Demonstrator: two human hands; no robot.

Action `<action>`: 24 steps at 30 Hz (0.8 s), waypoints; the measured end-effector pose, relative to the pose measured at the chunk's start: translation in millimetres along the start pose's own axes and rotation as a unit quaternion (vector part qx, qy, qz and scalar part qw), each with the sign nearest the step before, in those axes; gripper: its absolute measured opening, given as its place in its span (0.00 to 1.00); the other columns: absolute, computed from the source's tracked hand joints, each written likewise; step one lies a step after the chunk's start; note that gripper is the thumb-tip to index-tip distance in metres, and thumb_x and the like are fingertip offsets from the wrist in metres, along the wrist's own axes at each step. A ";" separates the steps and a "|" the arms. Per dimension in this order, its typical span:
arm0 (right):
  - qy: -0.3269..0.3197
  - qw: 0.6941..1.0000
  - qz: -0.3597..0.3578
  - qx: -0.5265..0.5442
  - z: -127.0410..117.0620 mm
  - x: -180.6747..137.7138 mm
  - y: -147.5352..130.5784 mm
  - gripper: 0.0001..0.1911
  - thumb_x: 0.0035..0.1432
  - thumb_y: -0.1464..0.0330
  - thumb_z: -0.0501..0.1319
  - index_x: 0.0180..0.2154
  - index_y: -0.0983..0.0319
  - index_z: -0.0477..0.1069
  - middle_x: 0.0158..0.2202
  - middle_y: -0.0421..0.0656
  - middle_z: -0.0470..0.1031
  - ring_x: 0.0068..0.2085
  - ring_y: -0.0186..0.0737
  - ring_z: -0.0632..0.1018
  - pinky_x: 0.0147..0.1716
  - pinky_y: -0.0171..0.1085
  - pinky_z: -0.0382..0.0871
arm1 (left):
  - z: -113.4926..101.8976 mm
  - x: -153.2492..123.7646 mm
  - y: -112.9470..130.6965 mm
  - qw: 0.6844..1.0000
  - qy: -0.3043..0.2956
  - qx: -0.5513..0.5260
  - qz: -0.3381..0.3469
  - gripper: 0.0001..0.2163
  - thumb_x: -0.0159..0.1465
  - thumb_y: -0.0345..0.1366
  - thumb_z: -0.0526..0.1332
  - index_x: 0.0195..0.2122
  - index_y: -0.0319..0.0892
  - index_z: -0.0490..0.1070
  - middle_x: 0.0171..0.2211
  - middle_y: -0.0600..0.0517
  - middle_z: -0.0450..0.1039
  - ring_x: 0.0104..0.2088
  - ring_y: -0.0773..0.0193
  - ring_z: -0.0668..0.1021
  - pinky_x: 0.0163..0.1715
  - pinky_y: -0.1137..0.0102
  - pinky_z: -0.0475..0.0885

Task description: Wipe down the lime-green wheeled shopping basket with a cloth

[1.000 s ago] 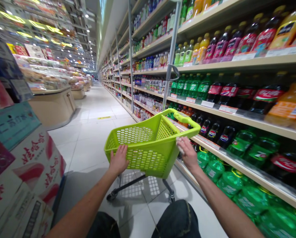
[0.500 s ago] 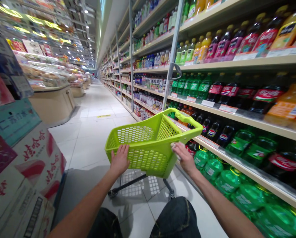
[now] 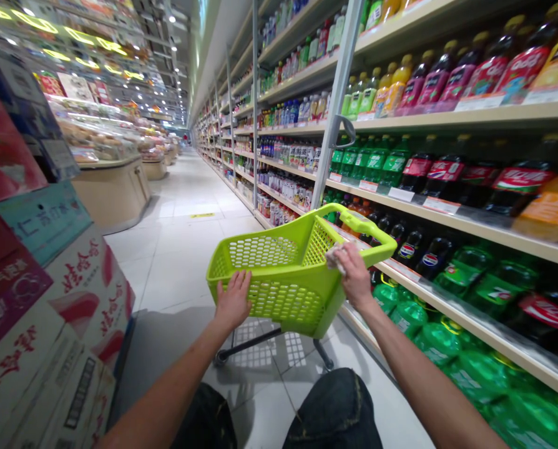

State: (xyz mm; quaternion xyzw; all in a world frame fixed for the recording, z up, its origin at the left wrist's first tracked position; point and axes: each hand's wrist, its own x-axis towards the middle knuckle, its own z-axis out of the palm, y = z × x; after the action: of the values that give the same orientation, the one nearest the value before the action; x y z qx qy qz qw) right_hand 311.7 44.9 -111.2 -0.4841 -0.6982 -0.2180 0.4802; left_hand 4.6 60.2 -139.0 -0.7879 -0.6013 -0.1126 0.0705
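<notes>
A small lime-green shopping cart [image 3: 283,305] with perforated plastic sides stands in front of my knees, its handle toward the shelves. Against its near side, by the front corner, my left hand [image 3: 233,300] rests with the fingers stretched out over the rim. A crumpled whitish cloth or tissue [image 3: 336,257] is pinched in my right hand [image 3: 355,274], pressed to the cart's upper edge just below the handle. The basket's inside shows partly and its grid back panel [image 3: 320,240] is visible.
Drink shelves [image 3: 401,202] line the right side, close to the cart handle, with large green bottles [image 3: 440,340] at the bottom. Stacked cartons [image 3: 87,280] rise at the left. A rounded display counter [image 3: 115,190] stands farther along the tiled aisle [image 3: 180,249].
My right hand has moved up the cart's side with the cloth, to the rim near the handle. My left hand stays on the near side. The whole view has shifted slightly.
</notes>
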 end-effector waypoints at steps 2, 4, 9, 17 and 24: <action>0.031 0.998 0.039 -0.033 -2.8 7.1 4.2 0.21 0.55 0.78 0.48 0.48 0.58 0.68 0.57 0.43 0.61 0.60 0.42 0.57 0.58 0.49 0.53 | -1.0 -0.5 2.5 1.000 -0.002 -0.008 -0.012 0.31 0.52 0.32 0.51 0.60 0.39 0.48 0.62 0.47 0.47 0.61 0.54 0.52 0.55 0.48 0.51; -0.025 0.999 0.026 -0.024 8.3 -5.1 -3.5 0.21 0.56 0.77 0.48 0.47 0.57 0.69 0.55 0.42 0.64 0.59 0.40 0.60 0.58 0.48 0.55 | -1.3 -0.9 4.2 1.000 -0.003 -0.012 -0.018 0.31 0.52 0.32 0.51 0.60 0.39 0.48 0.62 0.46 0.46 0.61 0.54 0.52 0.55 0.49 0.51; -0.193 0.975 -0.094 0.059 42.8 -55.6 -45.5 0.18 0.58 0.74 0.49 0.43 0.53 0.71 0.49 0.38 0.70 0.54 0.35 0.67 0.52 0.42 0.64 | 1.8 -2.6 -1.4 1.000 0.000 -0.013 -0.005 0.32 0.52 0.31 0.52 0.60 0.43 0.48 0.63 0.47 0.45 0.61 0.54 0.51 0.55 0.49 0.50; -0.002 1.000 0.005 -0.011 7.6 2.9 -14.3 0.21 0.53 0.78 0.48 0.45 0.59 0.70 0.53 0.46 0.65 0.58 0.43 0.61 0.56 0.49 0.56 | 0.8 -2.6 -8.8 0.999 -0.004 -0.026 -0.026 0.32 0.52 0.32 0.53 0.60 0.49 0.48 0.62 0.47 0.48 0.61 0.52 0.50 0.54 0.48 0.50; -0.023 0.980 0.157 0.118 -9.6 19.6 -13.4 0.20 0.50 0.71 0.52 0.46 0.62 0.66 0.44 0.46 0.72 0.45 0.42 0.73 0.46 0.45 0.67 | -2.9 -8.5 -4.0 1.000 0.017 -0.007 -0.001 0.31 0.52 0.30 0.53 0.59 0.50 0.50 0.59 0.48 0.54 0.58 0.53 0.56 0.52 0.54 0.54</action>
State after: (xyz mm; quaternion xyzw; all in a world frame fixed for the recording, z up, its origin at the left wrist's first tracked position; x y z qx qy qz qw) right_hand 302.9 40.8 -87.5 -0.5322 -0.6455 -0.0444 0.5460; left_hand -1.6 52.7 -138.6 -0.7858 -0.5998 -0.1301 0.0757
